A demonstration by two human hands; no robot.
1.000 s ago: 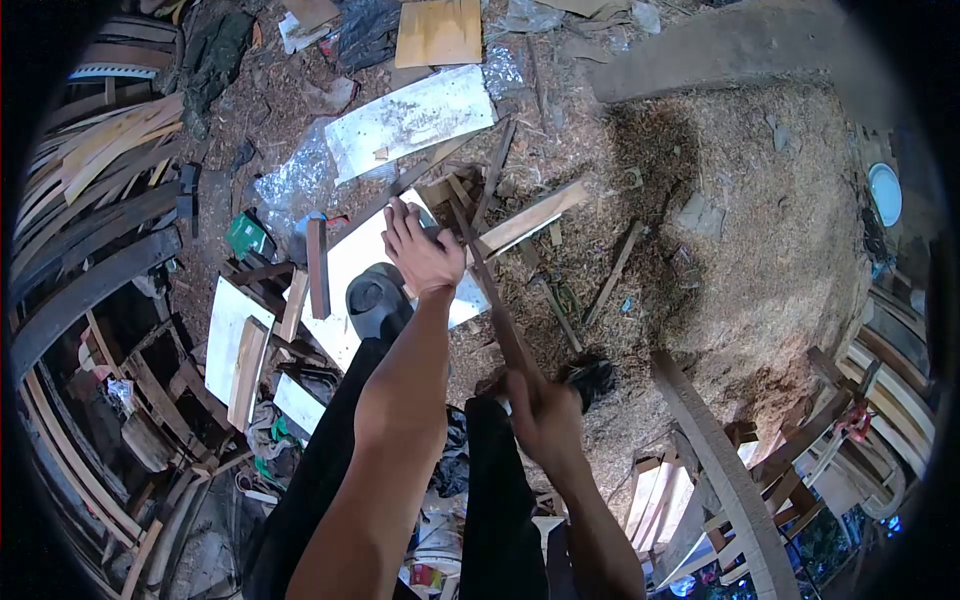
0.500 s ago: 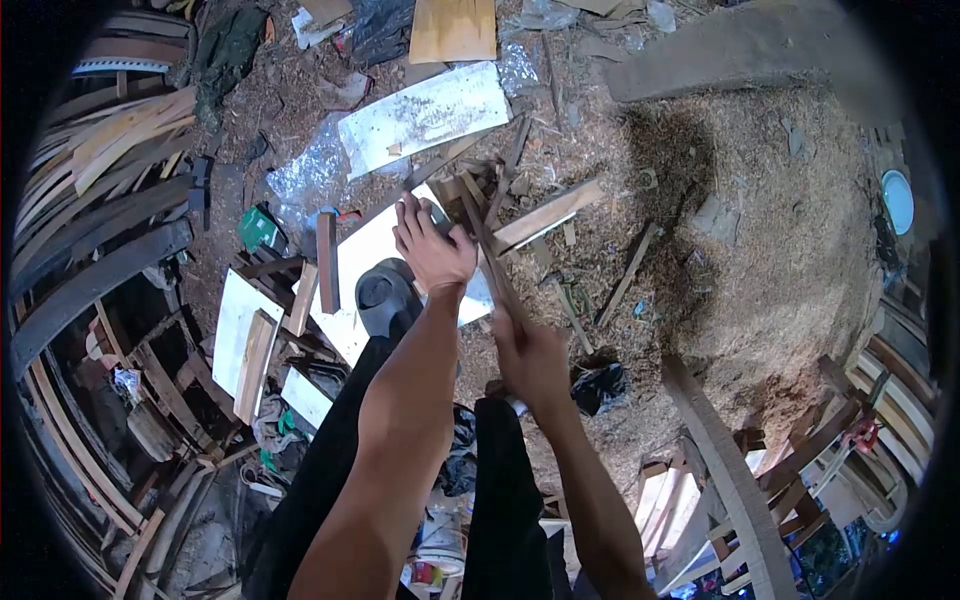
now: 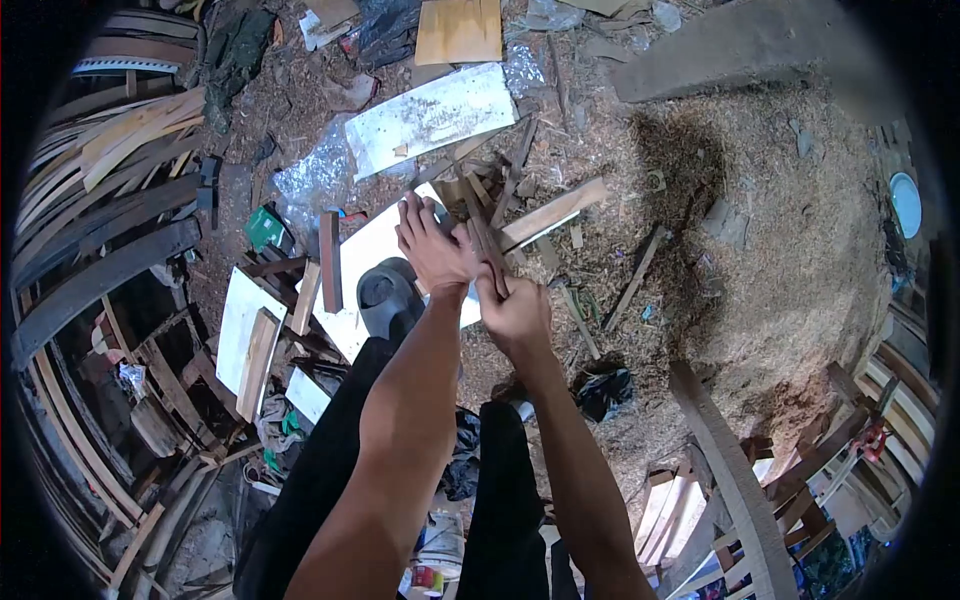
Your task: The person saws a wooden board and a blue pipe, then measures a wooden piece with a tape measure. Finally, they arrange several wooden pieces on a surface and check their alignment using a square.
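Observation:
My left hand (image 3: 435, 243) lies with its fingers stretched out over a dark block, largely hidden under it, at the top of a white board (image 3: 362, 245). Beside its thumb runs a long narrow brown piece (image 3: 482, 235), blurred, looking like wood and pointing away from me. My right hand (image 3: 518, 318) is closed around the near end of this piece, close to the left wrist. A grey shoe (image 3: 385, 300) rests on the white board, just left of my left wrist. Wood offcuts (image 3: 475, 187) lie just beyond the fingers.
A light wooden batten (image 3: 555, 213) lies right of the hands on sawdust-covered ground. Farther ahead are a stained white panel (image 3: 430, 118) and a yellowish board (image 3: 458, 32). Stacked planks (image 3: 110, 215) fill the left side. A thick beam (image 3: 735, 480) stands at lower right.
My right hand has moved forward and slightly left along with the brown piece, nearer my left hand. The left hand stays at the same place on the board.

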